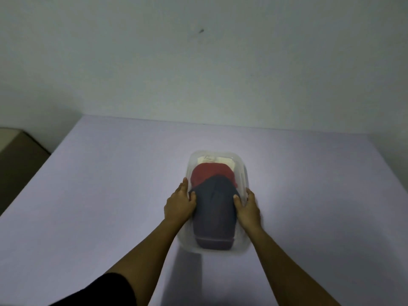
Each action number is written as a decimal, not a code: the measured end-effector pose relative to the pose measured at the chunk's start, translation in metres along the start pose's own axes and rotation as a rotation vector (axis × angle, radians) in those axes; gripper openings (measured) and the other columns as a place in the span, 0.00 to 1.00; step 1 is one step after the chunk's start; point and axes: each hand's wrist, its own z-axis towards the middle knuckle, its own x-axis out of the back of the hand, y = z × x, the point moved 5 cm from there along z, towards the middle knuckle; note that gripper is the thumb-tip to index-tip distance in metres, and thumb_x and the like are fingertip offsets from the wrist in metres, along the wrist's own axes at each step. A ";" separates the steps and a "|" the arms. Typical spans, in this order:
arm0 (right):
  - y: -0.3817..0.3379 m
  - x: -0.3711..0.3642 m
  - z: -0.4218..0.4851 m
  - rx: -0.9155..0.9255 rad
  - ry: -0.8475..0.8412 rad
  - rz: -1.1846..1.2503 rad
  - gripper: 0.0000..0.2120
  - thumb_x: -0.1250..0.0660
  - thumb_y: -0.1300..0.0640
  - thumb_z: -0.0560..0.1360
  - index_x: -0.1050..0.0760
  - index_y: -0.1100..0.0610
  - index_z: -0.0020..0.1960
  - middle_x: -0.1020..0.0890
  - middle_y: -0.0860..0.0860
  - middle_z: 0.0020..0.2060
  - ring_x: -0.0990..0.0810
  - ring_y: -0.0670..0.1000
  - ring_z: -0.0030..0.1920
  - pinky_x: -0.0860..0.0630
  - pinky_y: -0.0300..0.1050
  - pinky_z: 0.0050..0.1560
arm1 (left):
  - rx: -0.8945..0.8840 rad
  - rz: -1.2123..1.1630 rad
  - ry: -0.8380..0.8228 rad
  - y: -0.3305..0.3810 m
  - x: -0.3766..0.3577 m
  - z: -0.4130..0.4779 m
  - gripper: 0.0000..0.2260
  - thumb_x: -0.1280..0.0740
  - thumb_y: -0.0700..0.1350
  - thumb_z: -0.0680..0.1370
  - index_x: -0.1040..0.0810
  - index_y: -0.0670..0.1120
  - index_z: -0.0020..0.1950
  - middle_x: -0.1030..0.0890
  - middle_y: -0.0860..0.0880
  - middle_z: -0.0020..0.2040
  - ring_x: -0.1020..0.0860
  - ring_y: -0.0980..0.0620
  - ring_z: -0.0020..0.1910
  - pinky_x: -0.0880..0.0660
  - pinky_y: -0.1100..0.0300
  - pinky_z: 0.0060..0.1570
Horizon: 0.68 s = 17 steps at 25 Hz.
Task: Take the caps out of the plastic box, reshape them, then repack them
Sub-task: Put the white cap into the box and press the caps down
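Note:
A clear plastic box [194, 159] stands on the table, its long side running away from me. Inside lie three caps in a row: a dark blue cap [213, 210] nearest me, a red cap [209, 174] partly under it, and a white cap [223, 161] at the far end. My left hand [180, 204] grips the blue cap's left side, thumb on top and fingers along the box wall. My right hand [247, 208] holds the cap's right side the same way.
The table [99, 195] is covered in a pale lilac sheet and meets a plain wall [198, 62] at the back. A dark low surface [19, 155] lies beyond the table's left edge.

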 end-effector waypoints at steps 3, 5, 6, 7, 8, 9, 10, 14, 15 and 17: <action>-0.001 -0.004 -0.006 0.029 -0.045 -0.090 0.31 0.46 0.43 0.79 0.54 0.49 0.77 0.33 0.58 0.72 0.30 0.63 0.68 0.31 0.56 0.65 | -0.011 0.114 0.040 0.006 0.008 0.004 0.25 0.47 0.56 0.81 0.38 0.45 0.74 0.27 0.45 0.69 0.25 0.43 0.64 0.28 0.48 0.62; -0.003 -0.002 -0.008 0.033 -0.049 -0.090 0.37 0.40 0.38 0.75 0.54 0.46 0.77 0.32 0.56 0.72 0.29 0.63 0.67 0.30 0.55 0.65 | -0.035 0.160 0.065 0.013 0.015 0.012 0.20 0.45 0.54 0.81 0.32 0.44 0.68 0.24 0.44 0.65 0.23 0.44 0.60 0.26 0.51 0.59; -0.002 -0.002 -0.008 0.026 -0.053 -0.079 0.40 0.38 0.37 0.73 0.54 0.46 0.77 0.31 0.56 0.71 0.29 0.62 0.67 0.30 0.55 0.65 | -0.049 0.181 0.070 0.016 0.017 0.016 0.18 0.44 0.53 0.80 0.31 0.43 0.65 0.23 0.43 0.63 0.22 0.45 0.58 0.24 0.53 0.57; -0.001 -0.002 -0.006 0.020 -0.054 -0.072 0.41 0.36 0.37 0.72 0.54 0.45 0.77 0.31 0.55 0.71 0.29 0.62 0.67 0.30 0.54 0.64 | -0.056 0.190 0.066 0.017 0.018 0.022 0.17 0.42 0.52 0.80 0.31 0.42 0.63 0.24 0.43 0.62 0.23 0.45 0.57 0.24 0.53 0.56; -0.001 -0.002 -0.004 0.016 -0.050 -0.072 0.42 0.35 0.37 0.71 0.54 0.45 0.77 0.30 0.55 0.71 0.28 0.62 0.67 0.29 0.54 0.64 | -0.058 0.169 0.040 0.018 0.018 0.028 0.17 0.40 0.51 0.78 0.32 0.41 0.62 0.25 0.42 0.62 0.24 0.45 0.57 0.24 0.52 0.56; 0.000 -0.002 -0.002 0.011 -0.046 -0.078 0.42 0.35 0.37 0.71 0.54 0.45 0.77 0.30 0.56 0.71 0.28 0.62 0.67 0.29 0.54 0.64 | -0.059 0.133 -0.006 0.020 0.018 0.034 0.20 0.37 0.50 0.76 0.34 0.41 0.64 0.27 0.41 0.65 0.26 0.44 0.59 0.24 0.51 0.57; 0.001 -0.003 0.000 0.006 -0.042 -0.090 0.42 0.35 0.38 0.72 0.54 0.45 0.77 0.30 0.56 0.70 0.28 0.62 0.66 0.29 0.54 0.63 | -0.063 0.105 -0.056 0.022 0.018 0.042 0.27 0.34 0.50 0.74 0.37 0.40 0.68 0.32 0.41 0.70 0.29 0.42 0.64 0.27 0.49 0.62; 0.003 -0.005 0.005 0.009 -0.008 -0.120 0.41 0.35 0.38 0.72 0.54 0.45 0.77 0.29 0.56 0.70 0.28 0.62 0.66 0.28 0.53 0.62 | -0.201 0.329 -0.169 0.040 0.017 0.080 0.45 0.33 0.49 0.72 0.61 0.43 0.77 0.61 0.44 0.78 0.58 0.44 0.78 0.50 0.46 0.74; 0.003 -0.005 0.007 0.012 -0.003 -0.126 0.42 0.35 0.38 0.72 0.54 0.45 0.77 0.28 0.56 0.69 0.28 0.62 0.66 0.28 0.53 0.61 | -0.227 0.386 -0.193 0.041 0.015 0.088 0.44 0.35 0.49 0.72 0.62 0.43 0.77 0.62 0.44 0.78 0.60 0.45 0.77 0.53 0.46 0.74; 0.004 -0.006 0.007 0.021 0.010 -0.129 0.42 0.35 0.38 0.72 0.55 0.45 0.77 0.28 0.56 0.69 0.27 0.61 0.65 0.27 0.53 0.61 | -0.229 0.427 -0.236 0.038 0.009 0.096 0.40 0.40 0.51 0.75 0.63 0.43 0.77 0.61 0.44 0.78 0.58 0.46 0.78 0.56 0.48 0.75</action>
